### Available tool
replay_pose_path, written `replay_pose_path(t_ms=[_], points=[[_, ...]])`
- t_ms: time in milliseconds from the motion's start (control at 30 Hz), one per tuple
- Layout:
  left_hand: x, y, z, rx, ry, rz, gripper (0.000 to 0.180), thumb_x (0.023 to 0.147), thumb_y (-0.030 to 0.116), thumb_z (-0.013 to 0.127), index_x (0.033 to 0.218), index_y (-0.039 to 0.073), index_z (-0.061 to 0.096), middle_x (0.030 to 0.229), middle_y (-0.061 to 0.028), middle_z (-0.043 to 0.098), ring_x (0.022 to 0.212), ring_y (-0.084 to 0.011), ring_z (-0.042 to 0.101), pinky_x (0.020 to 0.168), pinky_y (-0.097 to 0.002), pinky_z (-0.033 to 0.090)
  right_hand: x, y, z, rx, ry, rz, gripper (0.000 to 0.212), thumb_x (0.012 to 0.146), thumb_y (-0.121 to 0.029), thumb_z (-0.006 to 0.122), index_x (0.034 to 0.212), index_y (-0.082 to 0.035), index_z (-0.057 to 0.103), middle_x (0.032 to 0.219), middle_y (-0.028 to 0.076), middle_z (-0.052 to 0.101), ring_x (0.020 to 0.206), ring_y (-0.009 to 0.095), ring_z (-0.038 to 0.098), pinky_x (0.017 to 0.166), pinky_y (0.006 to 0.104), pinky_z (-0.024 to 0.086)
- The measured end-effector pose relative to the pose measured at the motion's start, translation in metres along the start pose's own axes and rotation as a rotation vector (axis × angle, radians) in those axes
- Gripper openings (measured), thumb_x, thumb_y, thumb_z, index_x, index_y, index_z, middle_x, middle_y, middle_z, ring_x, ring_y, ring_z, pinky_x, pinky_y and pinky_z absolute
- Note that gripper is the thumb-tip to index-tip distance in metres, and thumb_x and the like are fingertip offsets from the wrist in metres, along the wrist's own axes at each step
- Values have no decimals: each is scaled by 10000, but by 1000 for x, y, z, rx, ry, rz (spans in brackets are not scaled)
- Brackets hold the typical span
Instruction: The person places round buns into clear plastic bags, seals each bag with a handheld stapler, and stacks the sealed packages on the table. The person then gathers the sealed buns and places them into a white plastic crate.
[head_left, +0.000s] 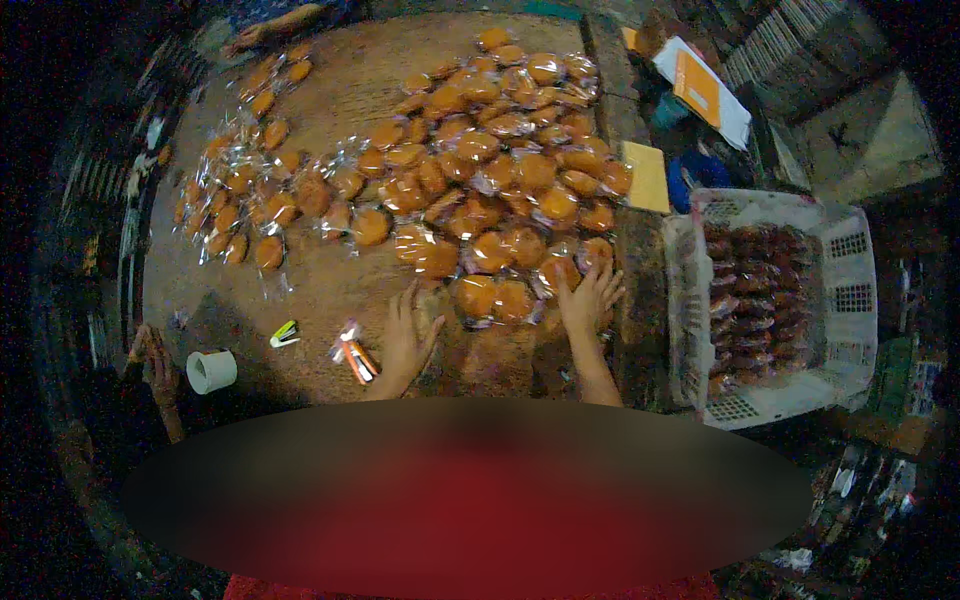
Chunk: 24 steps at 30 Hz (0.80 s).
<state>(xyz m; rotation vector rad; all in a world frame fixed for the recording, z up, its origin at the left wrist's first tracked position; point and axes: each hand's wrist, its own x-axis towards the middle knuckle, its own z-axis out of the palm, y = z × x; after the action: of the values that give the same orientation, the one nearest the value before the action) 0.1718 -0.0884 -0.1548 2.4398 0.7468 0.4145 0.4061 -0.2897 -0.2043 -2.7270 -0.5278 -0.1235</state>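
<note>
Many round orange-brown buns in clear plastic wrap (535, 172) lie heaped on the wooden table in front of me. My left hand (408, 335) rests at the near edge of the heap, fingers stretched and thumb apart, with nothing seen in it. A pair of wrapped buns (495, 298) lies between my two hands. My right hand (590, 298) is spread at the heap's near right corner, its fingertips against a wrapped bun (597, 252). An orange stapler (357, 362) lies left of my left hand, and a yellow-green stapler (285, 334) farther left.
Right of the table stands a white plastic crate (850, 300) with rows of darker wrapped pieces (757, 300). A white cup (211, 371) stands at the near left, beside another person's hand (150, 358). Another person's arm (280, 25) reaches in at the far left. Yellow paper (645, 177) lies on the right edge.
</note>
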Motion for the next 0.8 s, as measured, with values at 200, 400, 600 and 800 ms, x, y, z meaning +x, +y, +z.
replay_pose_path(t_ms=[200, 400, 600, 800], points=[[131, -64, 1, 177, -61, 182, 704, 935, 466, 649, 1528, 181, 401, 1530, -166, 398, 1368, -444, 406, 1107, -603, 354, -16, -58, 25, 59, -100, -74, 732, 926, -563, 626, 1383, 3, 543, 1499, 266, 439, 1387, 465, 380, 1174, 573, 251], [103, -103, 2, 343, -614, 400, 701, 973, 564, 534, 1574, 257, 345, 1601, -129, 341, 1451, -436, 321, 1120, -665, 311, 147, -162, 33, 59, 292, -344, 810, 921, -570, 629, 1445, 25, 465, 1499, 273, 439, 1400, 477, 365, 1166, 598, 262], [149, -117, -8, -46, -162, 267, 727, 959, 514, 588, 1567, 192, 349, 1626, -150, 287, 1470, -491, 255, 1179, -604, 278, 147, -165, 48, 0, -407, -386, 948, 880, -562, 696, 1566, -53, 284, 1474, 263, 466, 1389, 432, 410, 1160, 539, 314], [187, -109, 25, 216, -312, 93, 721, 968, 502, 581, 1565, 176, 340, 1663, -120, 192, 1495, -502, 166, 1150, -670, 277, 189, -205, 34, 195, -190, -518, 623, 898, -502, 695, 1300, -34, 608, 1425, 238, 506, 1341, 429, 454, 1110, 538, 366]])
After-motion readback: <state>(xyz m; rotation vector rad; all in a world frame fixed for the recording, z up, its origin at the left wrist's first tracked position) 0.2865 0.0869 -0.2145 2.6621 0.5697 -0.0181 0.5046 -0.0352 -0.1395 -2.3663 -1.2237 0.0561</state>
